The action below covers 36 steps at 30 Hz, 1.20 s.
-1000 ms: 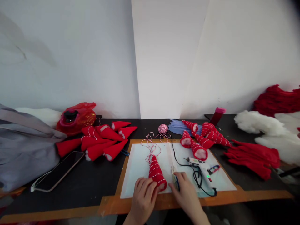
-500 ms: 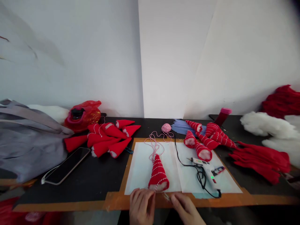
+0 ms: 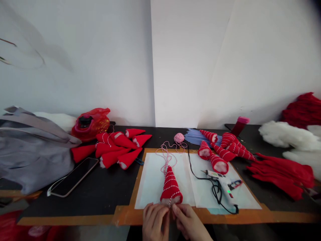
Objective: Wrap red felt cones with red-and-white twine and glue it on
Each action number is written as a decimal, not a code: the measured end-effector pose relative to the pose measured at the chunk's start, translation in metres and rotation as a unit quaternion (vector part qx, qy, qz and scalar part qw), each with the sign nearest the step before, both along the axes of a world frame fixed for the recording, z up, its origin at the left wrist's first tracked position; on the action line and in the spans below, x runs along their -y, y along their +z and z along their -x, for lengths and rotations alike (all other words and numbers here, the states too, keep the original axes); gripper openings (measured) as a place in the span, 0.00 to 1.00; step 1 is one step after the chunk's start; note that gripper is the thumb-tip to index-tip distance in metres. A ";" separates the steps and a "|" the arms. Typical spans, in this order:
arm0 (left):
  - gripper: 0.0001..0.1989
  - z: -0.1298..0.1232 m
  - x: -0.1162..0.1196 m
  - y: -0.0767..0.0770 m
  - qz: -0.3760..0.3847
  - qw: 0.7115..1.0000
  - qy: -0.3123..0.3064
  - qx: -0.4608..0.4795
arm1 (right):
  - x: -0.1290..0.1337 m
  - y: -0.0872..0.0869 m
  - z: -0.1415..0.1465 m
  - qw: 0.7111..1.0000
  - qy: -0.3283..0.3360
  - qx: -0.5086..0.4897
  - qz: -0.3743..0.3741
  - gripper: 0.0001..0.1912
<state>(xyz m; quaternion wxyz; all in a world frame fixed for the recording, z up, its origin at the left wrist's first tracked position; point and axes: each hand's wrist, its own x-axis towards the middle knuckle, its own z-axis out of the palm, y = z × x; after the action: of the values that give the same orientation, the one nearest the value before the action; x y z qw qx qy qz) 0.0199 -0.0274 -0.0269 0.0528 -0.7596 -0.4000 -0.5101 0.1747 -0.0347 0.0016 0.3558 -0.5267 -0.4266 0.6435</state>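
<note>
A red felt cone (image 3: 171, 187) wrapped in spirals of red-and-white twine stands on the pale mat (image 3: 152, 180), its open base toward me. My left hand (image 3: 154, 221) and my right hand (image 3: 186, 222) meet at the cone's base, their fingertips pinching a strand of twine (image 3: 170, 202). Another strand runs from the cone's tip in loose loops to a twine ball (image 3: 179, 138). Several twine-wrapped cones (image 3: 218, 164) lie past the mat's top right corner.
A hot glue gun (image 3: 220, 180) with a black cord lies on the mat's right. Several plain red felt cones (image 3: 115, 149) lie left of it, near a phone (image 3: 72, 176) and a grey bag (image 3: 30, 154). White stuffing (image 3: 286, 140) and red felt pieces (image 3: 281, 177) are at right.
My hands have drawn together at the cone's base, and the small blue-marked item seen earlier by my right hand no longer shows. The whole scene has shifted slightly right in view.
</note>
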 end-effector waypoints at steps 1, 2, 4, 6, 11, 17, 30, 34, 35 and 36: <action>0.10 0.000 0.000 0.000 0.001 1.000 0.002 0.002 | -0.001 0.001 0.001 1.000 0.003 -0.007 0.001 0.38; 0.10 0.000 -0.001 0.000 0.001 1.000 0.002 0.002 | -0.002 0.001 0.002 1.000 0.005 -0.014 0.001 0.38; 0.10 0.001 -0.002 0.000 -0.002 1.000 0.000 0.001 | -0.003 0.001 0.002 1.000 0.010 -0.025 0.000 0.38; 0.10 0.002 -0.003 0.001 -0.003 1.000 -0.006 0.001 | -0.003 0.001 0.002 0.999 0.012 -0.032 -0.002 0.37; 0.10 0.000 -0.001 -0.001 0.000 1.000 -0.014 -0.003 | -0.003 -0.004 0.005 0.999 0.011 -0.036 -0.014 0.36; 0.09 0.016 -0.008 -0.009 -0.025 0.999 0.012 -0.041 | 0.002 0.007 -0.011 0.997 0.016 -0.009 -0.072 0.35; 0.17 0.015 -0.053 0.048 -0.011 0.973 -0.136 -0.189 | -0.007 -0.012 -0.090 0.809 -0.172 0.461 -0.321 0.21; 0.15 0.010 -0.071 0.060 0.018 0.955 -0.203 -0.216 | -0.013 -0.009 -0.143 0.755 -0.276 0.548 -0.231 0.29; 0.14 0.009 -0.075 0.064 0.023 0.951 -0.214 -0.222 | -0.017 -0.010 -0.156 0.762 -0.276 0.548 -0.208 0.30; 0.14 0.008 -0.078 0.067 0.027 0.948 -0.222 -0.228 | -0.020 -0.012 -0.168 0.770 -0.274 0.543 -0.190 0.30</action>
<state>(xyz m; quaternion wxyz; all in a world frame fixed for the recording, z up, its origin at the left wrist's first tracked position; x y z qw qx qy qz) 0.0117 0.0502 0.0405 0.0081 -0.9263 -0.2123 -0.3111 0.3422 -0.0147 -0.0108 0.3187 -0.8049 -0.4996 0.0311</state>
